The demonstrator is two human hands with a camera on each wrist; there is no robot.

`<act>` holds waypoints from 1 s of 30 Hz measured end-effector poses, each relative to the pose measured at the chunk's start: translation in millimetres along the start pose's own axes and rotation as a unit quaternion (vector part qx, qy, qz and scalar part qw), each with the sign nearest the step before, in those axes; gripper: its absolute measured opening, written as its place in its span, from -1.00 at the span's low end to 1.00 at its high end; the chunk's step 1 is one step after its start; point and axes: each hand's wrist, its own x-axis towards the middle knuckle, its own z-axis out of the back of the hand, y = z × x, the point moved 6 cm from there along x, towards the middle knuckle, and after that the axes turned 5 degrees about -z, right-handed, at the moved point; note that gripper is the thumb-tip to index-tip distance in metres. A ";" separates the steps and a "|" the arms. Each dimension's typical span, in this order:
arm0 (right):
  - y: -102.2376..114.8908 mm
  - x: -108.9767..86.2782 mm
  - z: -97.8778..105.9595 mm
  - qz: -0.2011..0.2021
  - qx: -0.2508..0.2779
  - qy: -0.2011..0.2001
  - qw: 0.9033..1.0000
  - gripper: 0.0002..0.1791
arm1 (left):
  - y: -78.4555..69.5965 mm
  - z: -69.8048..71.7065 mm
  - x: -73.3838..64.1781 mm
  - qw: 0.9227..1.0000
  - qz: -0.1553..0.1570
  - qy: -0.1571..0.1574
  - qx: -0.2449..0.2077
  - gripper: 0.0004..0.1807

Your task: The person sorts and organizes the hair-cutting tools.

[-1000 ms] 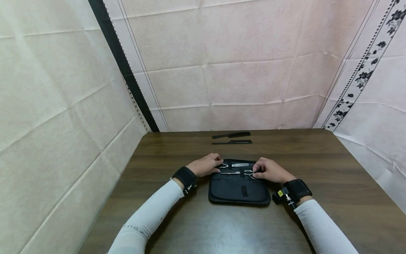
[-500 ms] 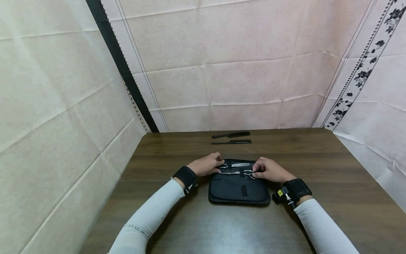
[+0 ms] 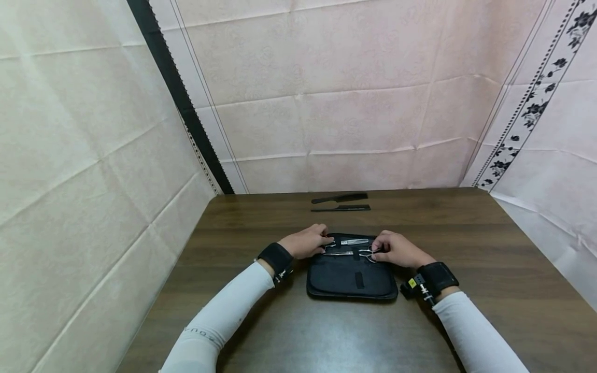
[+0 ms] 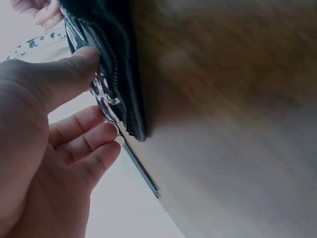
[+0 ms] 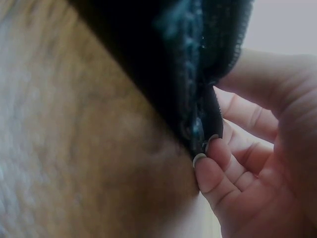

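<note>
Two hands work at opposite sides of one black case (image 3: 338, 282), which lies open at the centre of the wood-grain table (image 3: 354, 336). Left hand (image 3: 304, 243): positioned at the upper left edge, beside the rings of the upper scissors (image 3: 355, 242); the left wrist view shows the thumb at the case edge and the fingertips near the metal rings. Right hand (image 3: 398, 250): fingers bent at the rings of the lower scissors (image 3: 339, 254), near the upper right edge. The hands are apart from each other; whether either is clamped on scissors or on the case cannot be told.

Scissors orientation: upper blades point right, lower blades point left; both pairs lie flat on the case.

Markings: dark lettering (image 3: 203, 335) runs around the left sleeve (image 3: 235, 300) but is too small and curved to read with certainty. A yellow square (image 3: 412, 283) marks the device beside the right wrist strap (image 3: 438, 277); any text on it is illegible. Two black combs, upper comb (image 3: 350, 197) and lower comb (image 3: 352, 208), lie near the far table edge.
</note>
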 end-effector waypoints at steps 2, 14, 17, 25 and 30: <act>1.0 -0.5 0.3 0.005 0.001 -0.001 1.000 -0.92 | -4.8 3.2 1.6 1.000 -0.007 0.000 0.001 -0.53; -0.4 0.3 -1.8 0.004 0.005 0.002 1.000 -0.90 | -0.6 -0.6 -7.2 0.998 0.043 0.036 -0.023 -0.45; -1.1 -0.1 -3.4 0.004 0.005 0.002 1.000 -0.90 | -0.6 -3.9 -7.5 0.998 0.036 0.035 -0.030 -0.43; 0.3 -1.3 -1.8 0.005 0.001 -0.002 1.000 -0.92 | -5.4 -3.2 -7.6 0.999 0.026 0.018 -0.032 -0.46; 1.9 -0.5 2.2 0.015 -0.008 -0.005 1.000 -0.92 | -9.6 2.7 -6.5 0.999 0.031 0.007 -0.011 -0.50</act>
